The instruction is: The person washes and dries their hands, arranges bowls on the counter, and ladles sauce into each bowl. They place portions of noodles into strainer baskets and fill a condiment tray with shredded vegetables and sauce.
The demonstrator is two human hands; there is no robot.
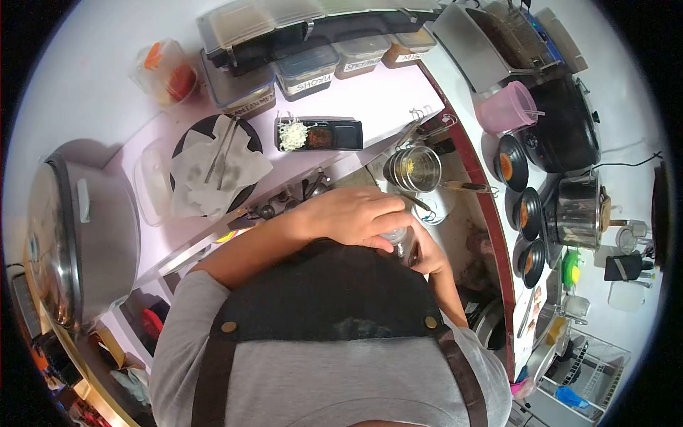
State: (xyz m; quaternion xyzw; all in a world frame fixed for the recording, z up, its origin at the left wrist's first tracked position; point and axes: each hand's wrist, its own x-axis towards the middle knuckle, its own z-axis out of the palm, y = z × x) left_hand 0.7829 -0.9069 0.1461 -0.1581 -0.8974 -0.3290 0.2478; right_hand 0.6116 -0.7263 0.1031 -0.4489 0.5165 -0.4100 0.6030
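Observation:
In front of my apron, both hands are together on a small clear container (400, 240), mostly hidden by fingers; I cannot make out its exact kind. My left hand (354, 217) reaches across from the left, its fingers curled over the container's top. Lower on the right, my right hand (427, 249) wraps round its side. Just beyond my hands are metal strainers (420, 169) with yellowish bits inside. A black divided tray (348, 135) on the pink counter (398, 92) holds shredded white food and a dark red seasoning.
At left, tongs (226, 153) lie on paper over a black plate, near a large pot (107, 220). Labelled tubs (306, 71) line the back. Rightward stand several black bowls (528, 213), a pink pitcher (506, 107), a steel pot (578, 213) and a fryer (473, 46).

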